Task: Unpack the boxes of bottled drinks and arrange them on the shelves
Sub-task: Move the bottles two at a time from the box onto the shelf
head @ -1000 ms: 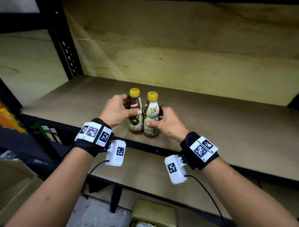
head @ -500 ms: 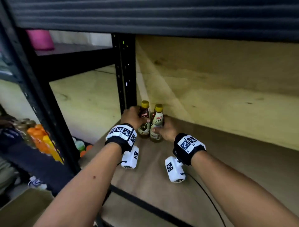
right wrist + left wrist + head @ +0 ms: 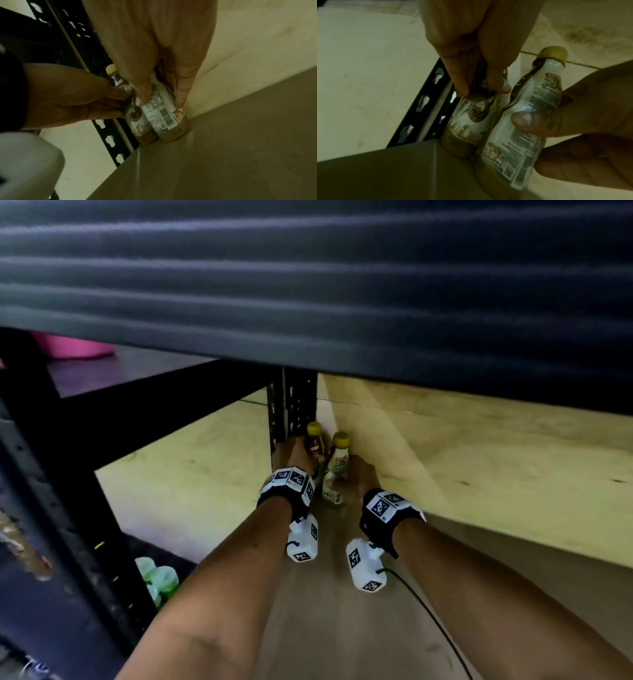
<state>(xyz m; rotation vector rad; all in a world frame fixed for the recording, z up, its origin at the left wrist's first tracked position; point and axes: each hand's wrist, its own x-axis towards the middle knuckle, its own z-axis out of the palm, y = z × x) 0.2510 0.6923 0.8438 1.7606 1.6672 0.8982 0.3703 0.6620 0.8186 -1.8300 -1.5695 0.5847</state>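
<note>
At the far left corner of the shelf (image 3: 342, 628), beside the black upright post (image 3: 291, 405), the left hand (image 3: 298, 455) curls around the dark-labelled bottle (image 3: 315, 445) and the right hand (image 3: 364, 474) grips the white-labelled bottle (image 3: 337, 465); the two bottles touch, bases on the board

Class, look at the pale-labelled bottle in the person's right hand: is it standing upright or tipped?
Tipped. The pale-labelled bottle leans, its cap angled off from its base, gripped by the right hand.

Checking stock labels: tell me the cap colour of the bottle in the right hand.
Yellow-gold cap on the pale-labelled bottle, clearest in the left wrist view.
</note>
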